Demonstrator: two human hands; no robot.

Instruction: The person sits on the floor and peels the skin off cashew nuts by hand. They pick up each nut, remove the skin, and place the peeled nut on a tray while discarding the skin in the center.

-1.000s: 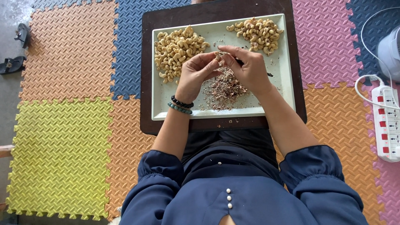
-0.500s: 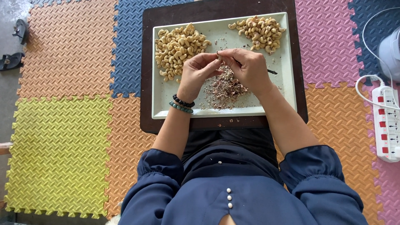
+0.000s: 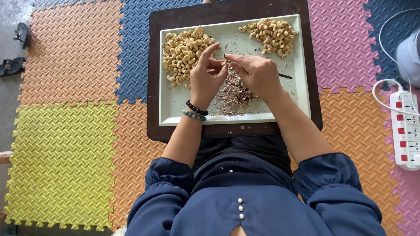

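A pale rectangular tray point(image 3: 175, 109) lies on a dark brown board point(image 3: 153, 65). A pile of cashew nuts point(image 3: 183, 54) fills its upper left, a smaller pile of cashews point(image 3: 271, 35) its upper right. Brown husk scraps point(image 3: 234, 96) lie heaped in the middle. My left hand point(image 3: 205, 78) and my right hand point(image 3: 256, 74) meet above the scraps, fingertips pinching one small cashew nut point(image 3: 224, 62) between them. The left wrist wears two bead bracelets point(image 3: 194, 111). A thin dark tool point(image 3: 285, 76) pokes out beside my right hand.
Coloured foam floor mats surround the board: orange point(image 3: 70, 52), yellow point(image 3: 61, 161), blue point(image 3: 131, 48), pink point(image 3: 341, 39). A white power strip point(image 3: 404, 126) with a cord lies at the right, beside a white appliance point(image 3: 409, 54). Dark sandals point(image 3: 15, 48) sit at the far left.
Both hands have kept close together over the scraps, shifting slightly up the tray while working the nut with the fingertips.
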